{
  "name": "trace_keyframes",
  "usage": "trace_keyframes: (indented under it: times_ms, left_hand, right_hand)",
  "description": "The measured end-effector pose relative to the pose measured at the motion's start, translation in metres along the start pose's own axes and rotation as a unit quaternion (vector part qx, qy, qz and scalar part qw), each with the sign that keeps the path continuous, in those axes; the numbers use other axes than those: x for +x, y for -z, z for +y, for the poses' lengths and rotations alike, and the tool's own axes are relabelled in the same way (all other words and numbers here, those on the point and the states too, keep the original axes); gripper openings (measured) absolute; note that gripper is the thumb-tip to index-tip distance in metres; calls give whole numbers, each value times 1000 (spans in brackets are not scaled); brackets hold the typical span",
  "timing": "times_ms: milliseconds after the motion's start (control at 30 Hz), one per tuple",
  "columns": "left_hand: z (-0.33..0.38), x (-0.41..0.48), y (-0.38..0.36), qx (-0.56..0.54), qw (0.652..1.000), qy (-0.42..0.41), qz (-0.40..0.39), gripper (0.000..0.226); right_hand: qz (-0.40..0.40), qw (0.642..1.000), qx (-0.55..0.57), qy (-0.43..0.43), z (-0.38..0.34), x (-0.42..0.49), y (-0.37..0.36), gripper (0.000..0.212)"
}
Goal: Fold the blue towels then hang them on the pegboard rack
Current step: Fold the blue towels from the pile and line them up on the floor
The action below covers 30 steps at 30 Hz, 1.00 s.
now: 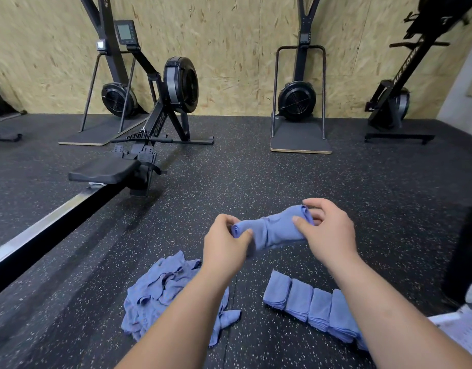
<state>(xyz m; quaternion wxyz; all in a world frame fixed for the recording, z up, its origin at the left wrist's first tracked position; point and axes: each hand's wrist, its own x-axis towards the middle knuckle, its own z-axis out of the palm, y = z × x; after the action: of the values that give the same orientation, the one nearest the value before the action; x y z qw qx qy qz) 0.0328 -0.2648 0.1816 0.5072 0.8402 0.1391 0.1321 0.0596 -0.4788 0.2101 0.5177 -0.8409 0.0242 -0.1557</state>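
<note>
Left of the frame: a rowing machine [139,155] stands on the dark speckled floor [336,177], well apart from the work; not part of the task.

Lower left of centre: a heap of blue towels [160,294] lies crumpled on the floor, partly under the left forearm; none of these is folded yet.

Centre: the left hand [224,243] pinches the left end of a towel [272,230] between thumb and curled fingers; the towel is held off the floor, bunched into a narrow band, its fold not finished; the right hand [328,233] grips the right end, thumb on the near face, fingers curled over the far edge.

Lower right of centre: a row of folded towels [309,304] lies on the floor, pieces touching side by side; four can be counted, and the right forearm hides where the row ends.

Lower right corner: a white perforated panel [458,334] shows at the edge; possibly the pegboard rack, though too little is in view to be sure; no towel is seen on it.

Assessment: folding is partly done, judged near the midpoint; the held towel and the heap are outstanding; hanging has not begun as far as can be seen.
</note>
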Motion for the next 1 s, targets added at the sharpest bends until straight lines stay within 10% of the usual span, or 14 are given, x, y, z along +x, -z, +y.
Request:
trace_keyframes:
  times_ms: [233, 400, 567, 767, 900, 1000]
  left_hand:
    - [20, -26, -28, -246, 967, 59, -26, 14]
    - [15, -28, -31, -328, 937, 118, -35, 59]
    - [13, -39, -35, -368, 912, 146, -104, 33]
    - [20, -67, -46, -321, 913, 137, -212, 29]
    - [18, -80, -51, -218, 938, 121, -240, 72]
    - [15, -91, -57, -117, 959, 60, -252, 60]
  right_hand:
    - [-67, 995, -18, 74, -14, -45, -26, 47]
    - [-122, 988, 15, 92, -14, -64, -22, 49]
    - [36, 997, 25, 59, -1, -66, -2, 25]
    - [-42, 974, 185, -124, 21, -65, 24, 47]
    - [-78, 973, 185, -118, 41, -83, 39, 47]
    - [-106, 970, 194, -104, 47, -106, 49, 49]
